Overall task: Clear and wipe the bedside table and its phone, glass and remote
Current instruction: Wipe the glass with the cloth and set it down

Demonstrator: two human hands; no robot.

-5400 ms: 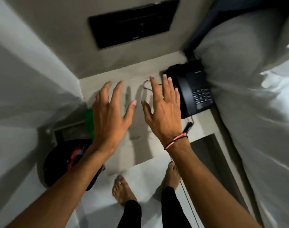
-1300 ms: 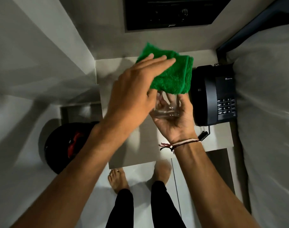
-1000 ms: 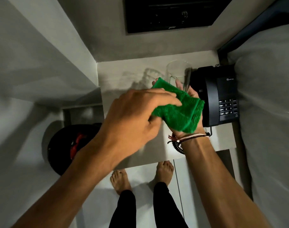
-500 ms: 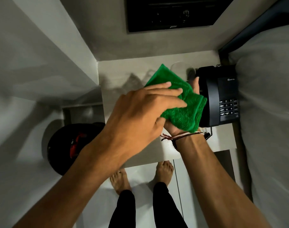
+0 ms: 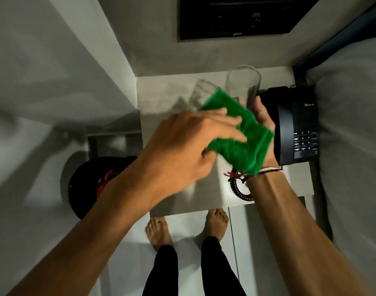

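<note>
A clear tall glass point(image 5: 242, 84) is held upright above the bedside table point(image 5: 161, 97) by my right hand point(image 5: 263, 116), which grips its lower part. My left hand point(image 5: 182, 146) presses a folded green cloth point(image 5: 244, 137) against the lower side of the glass, and the cloth hides the base. The glass's shadow falls on the table top to its left. The black phone point(image 5: 294, 124) sits on the right side of the table, its coiled cord point(image 5: 238, 186) lying near the front edge. No remote shows.
A white pillow and bedding point(image 5: 351, 124) lie right of the table. A black wall panel point(image 5: 236, 17) hangs above it. Down on the left, a black bin point(image 5: 86, 184) with red inside stands on the floor. My bare feet point(image 5: 187, 227) are at the table's front.
The green cloth has slid down from the glass's upper part toward its base, so the rim and upper half now show. My right hand keeps hold of the glass.
</note>
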